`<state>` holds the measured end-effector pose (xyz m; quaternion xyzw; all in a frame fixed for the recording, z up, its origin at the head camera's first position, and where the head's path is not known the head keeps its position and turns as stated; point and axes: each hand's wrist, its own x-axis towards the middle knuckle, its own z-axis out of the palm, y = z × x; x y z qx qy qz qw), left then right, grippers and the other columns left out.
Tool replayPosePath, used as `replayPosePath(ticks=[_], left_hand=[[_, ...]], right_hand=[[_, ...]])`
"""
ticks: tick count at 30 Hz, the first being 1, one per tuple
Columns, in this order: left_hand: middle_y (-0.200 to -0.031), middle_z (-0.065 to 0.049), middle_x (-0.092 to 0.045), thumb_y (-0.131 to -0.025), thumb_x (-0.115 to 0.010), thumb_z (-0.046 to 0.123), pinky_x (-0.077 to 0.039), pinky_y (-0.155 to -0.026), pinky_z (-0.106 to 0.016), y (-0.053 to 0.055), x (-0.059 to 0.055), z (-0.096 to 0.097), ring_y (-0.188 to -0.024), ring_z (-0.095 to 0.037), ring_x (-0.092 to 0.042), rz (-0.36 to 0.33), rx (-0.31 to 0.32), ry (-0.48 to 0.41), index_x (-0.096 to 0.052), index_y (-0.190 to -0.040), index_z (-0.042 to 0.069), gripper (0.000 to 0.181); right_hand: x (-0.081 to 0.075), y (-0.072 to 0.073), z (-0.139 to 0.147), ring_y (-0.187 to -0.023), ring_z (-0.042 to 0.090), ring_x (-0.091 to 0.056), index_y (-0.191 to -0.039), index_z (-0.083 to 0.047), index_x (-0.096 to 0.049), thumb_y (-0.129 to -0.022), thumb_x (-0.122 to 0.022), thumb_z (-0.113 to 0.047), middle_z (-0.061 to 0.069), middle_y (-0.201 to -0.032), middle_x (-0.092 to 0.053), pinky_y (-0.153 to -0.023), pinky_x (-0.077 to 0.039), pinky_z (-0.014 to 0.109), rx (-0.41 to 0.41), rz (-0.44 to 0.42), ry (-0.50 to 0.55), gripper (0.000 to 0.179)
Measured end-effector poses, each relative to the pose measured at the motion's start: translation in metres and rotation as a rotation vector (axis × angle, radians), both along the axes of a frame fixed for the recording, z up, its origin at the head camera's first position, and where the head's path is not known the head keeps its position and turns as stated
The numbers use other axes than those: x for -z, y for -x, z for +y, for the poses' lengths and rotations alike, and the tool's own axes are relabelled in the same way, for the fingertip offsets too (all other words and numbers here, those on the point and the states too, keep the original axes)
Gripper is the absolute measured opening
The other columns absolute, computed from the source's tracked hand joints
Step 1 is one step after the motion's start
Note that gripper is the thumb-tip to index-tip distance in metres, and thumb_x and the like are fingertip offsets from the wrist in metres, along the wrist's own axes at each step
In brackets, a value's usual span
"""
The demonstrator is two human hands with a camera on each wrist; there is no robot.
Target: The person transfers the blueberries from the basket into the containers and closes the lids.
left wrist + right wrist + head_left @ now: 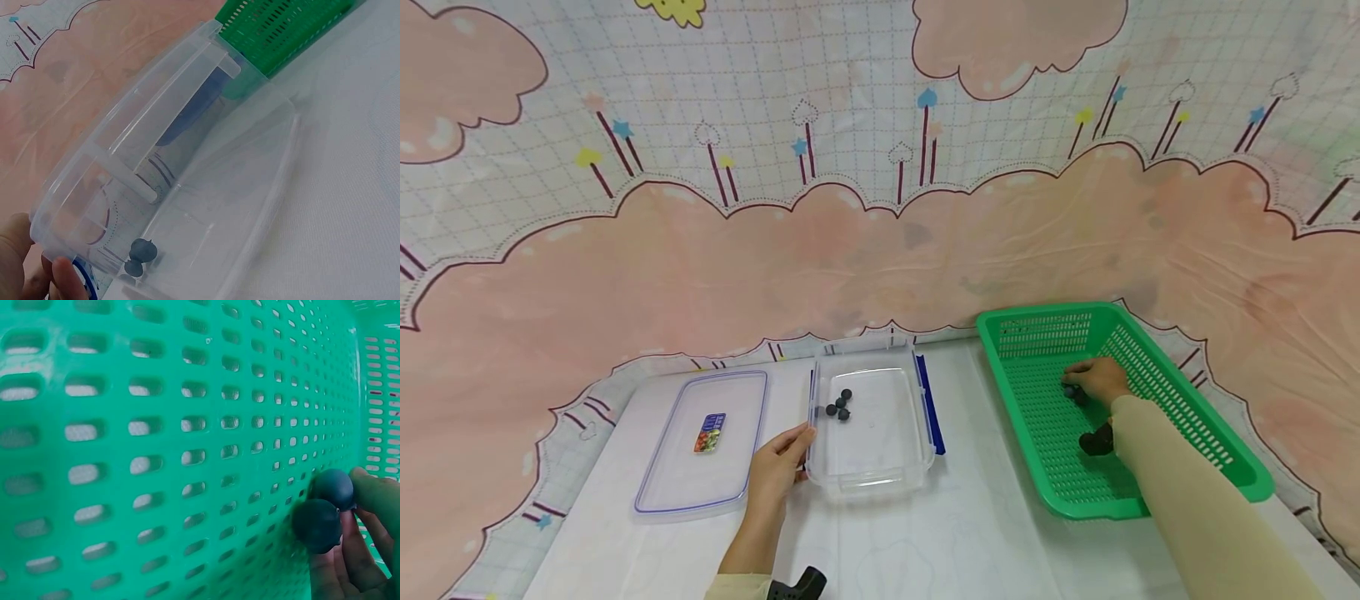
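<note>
My left hand (772, 467) grips the left side of a clear plastic container (871, 482), thumb and fingers at its rim. Several blueberries (840, 402) lie together at the container's left; two of those blueberries (142, 251) show through its wall in the left wrist view. Inside a green slotted basket (1097, 511), my right hand (1105, 381) is low over the floor. In the right wrist view its thumb and fingers pinch a blueberry (335, 487), and a second blueberry (316, 526) sits against the fingertips.
Left of the container lies a clear lid (673, 479) with a blue edge and a colourful label (710, 433). A blue clip flap (930, 404) sticks out at the container's right. A patterned cloth (850, 267) hangs behind the white table (970, 533).
</note>
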<state>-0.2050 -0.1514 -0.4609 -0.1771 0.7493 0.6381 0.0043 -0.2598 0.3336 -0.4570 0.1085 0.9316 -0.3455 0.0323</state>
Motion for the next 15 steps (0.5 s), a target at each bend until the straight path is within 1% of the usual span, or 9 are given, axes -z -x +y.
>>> replayPosePath(ticks=[10, 15], left_hand=[[-0.082, 0.003, -0.058, -0.090, -0.073, 0.031, -0.050, -0.052, -0.019, 0.0002, -0.0017, -0.0001, -0.077, -0.012, -0.049, -0.007, 0.002, 0.003, -0.067, -0.125, 0.004, 0.045], [-0.079, 0.002, -0.056, -0.090, -0.072, 0.032, -0.049, -0.052, -0.019, -0.0005, -0.0041, 0.0002, -0.075, -0.011, -0.049, -0.008, 0.009, -0.002, -0.066, -0.126, 0.004, 0.046]], right_hand=[[-0.0012, 0.0014, 0.0000, -0.120, 0.054, -0.044, -0.118, 0.008, -0.066, -0.098, -0.058, -0.018, 0.036, -0.133, -0.048, -0.099, -0.040, 0.063, -0.014, 0.006, -0.006, 0.034], [-0.0047, 0.0005, -0.0004, -0.118, 0.054, -0.047, -0.118, 0.010, -0.064, -0.099, -0.055, -0.018, 0.035, -0.128, -0.053, -0.097, -0.041, 0.063, -0.013, 0.077, 0.004, 0.035]])
